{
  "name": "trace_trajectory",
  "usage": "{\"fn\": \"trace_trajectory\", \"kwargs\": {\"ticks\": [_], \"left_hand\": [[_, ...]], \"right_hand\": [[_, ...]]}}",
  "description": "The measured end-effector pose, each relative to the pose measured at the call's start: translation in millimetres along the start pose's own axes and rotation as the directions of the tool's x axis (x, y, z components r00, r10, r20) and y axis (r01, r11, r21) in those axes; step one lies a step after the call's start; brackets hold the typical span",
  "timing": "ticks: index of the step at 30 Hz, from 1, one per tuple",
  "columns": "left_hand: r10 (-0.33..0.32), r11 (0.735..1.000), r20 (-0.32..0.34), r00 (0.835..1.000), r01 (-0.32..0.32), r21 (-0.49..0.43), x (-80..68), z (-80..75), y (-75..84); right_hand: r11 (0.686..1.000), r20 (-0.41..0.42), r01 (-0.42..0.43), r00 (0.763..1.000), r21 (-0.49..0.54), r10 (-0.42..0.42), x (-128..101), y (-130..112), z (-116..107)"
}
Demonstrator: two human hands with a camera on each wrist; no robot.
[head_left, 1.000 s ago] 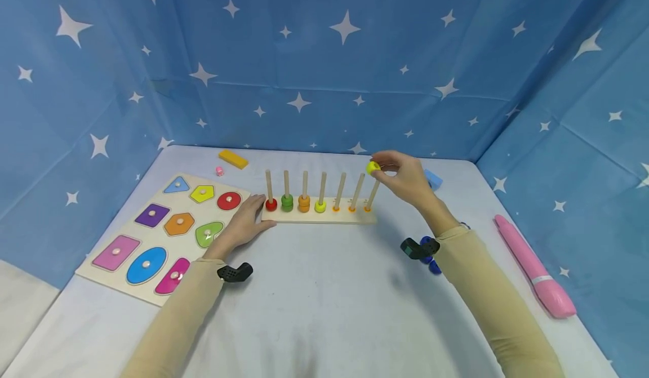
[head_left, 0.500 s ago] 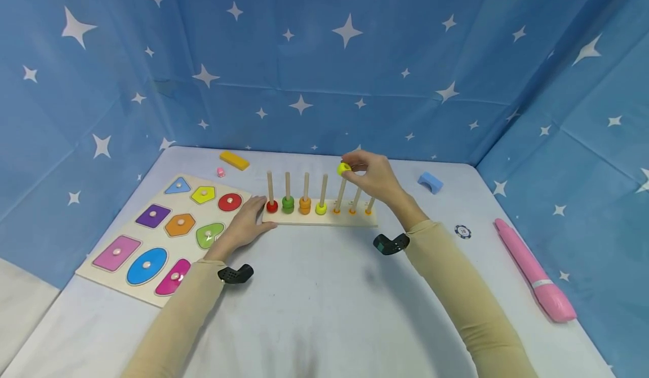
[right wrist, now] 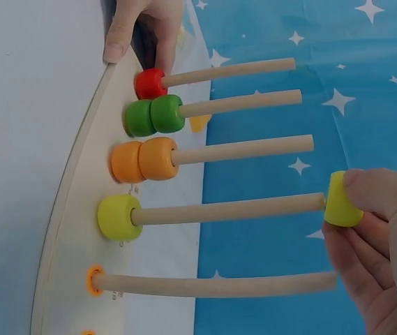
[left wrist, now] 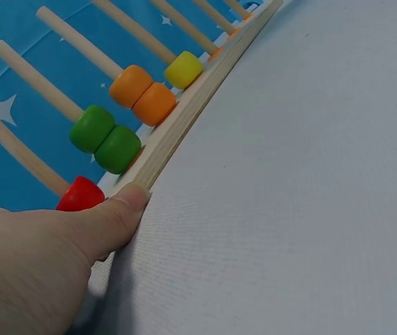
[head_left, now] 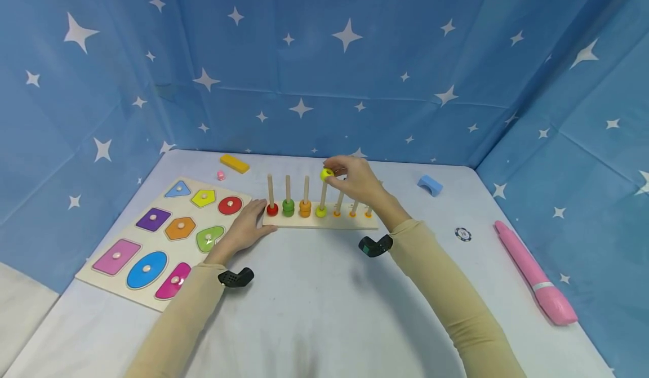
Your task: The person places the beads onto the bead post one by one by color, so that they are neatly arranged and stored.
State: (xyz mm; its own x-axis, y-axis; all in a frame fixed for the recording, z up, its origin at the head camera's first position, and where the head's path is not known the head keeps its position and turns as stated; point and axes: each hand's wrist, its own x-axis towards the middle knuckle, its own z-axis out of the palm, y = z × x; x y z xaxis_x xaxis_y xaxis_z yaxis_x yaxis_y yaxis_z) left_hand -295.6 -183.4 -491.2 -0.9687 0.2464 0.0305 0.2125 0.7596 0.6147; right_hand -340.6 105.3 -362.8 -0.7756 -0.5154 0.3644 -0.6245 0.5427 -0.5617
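Head view showed the left hand (head_left: 245, 228) clasping the pegboard (head_left: 320, 223) by its end, and, at the fourth peg's (head_left: 323, 195) tip, perhaps not yet threaded, a yellow bead (right wrist: 342, 202) pinched by the right hand (head_left: 356, 181), best lowered level and centred.

At the centre of the head view, a pale wooden peg board (head_left: 320, 223) is set on a white cloth-covered table (head_left: 314, 293). A yellow ring (right wrist: 340, 204) is held by the right hand (head_left: 352, 182) at the tip of the board's fourth peg (head_left: 323, 196) from the left. A wooden shape-puzzle board (head_left: 159, 241) is laid at left, a yellow rectangular block (head_left: 235, 163) behind it. At right, a blue arched block (head_left: 430, 185) is placed behind a round dark-and-white chip (head_left: 463, 234), left of a long pink object (head_left: 534, 274).
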Motion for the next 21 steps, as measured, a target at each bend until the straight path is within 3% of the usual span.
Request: {"fn": "trace_trajectory", "kwargs": {"ticks": [21], "left_hand": [[-0.002,1.000,-0.003,1.000,0.002,0.015,-0.2,-0.3,0.0]], "right_hand": [[0.999,0.009,-0.019,1.000,-0.033,0.019,0.8,0.0,-2.1]]}}
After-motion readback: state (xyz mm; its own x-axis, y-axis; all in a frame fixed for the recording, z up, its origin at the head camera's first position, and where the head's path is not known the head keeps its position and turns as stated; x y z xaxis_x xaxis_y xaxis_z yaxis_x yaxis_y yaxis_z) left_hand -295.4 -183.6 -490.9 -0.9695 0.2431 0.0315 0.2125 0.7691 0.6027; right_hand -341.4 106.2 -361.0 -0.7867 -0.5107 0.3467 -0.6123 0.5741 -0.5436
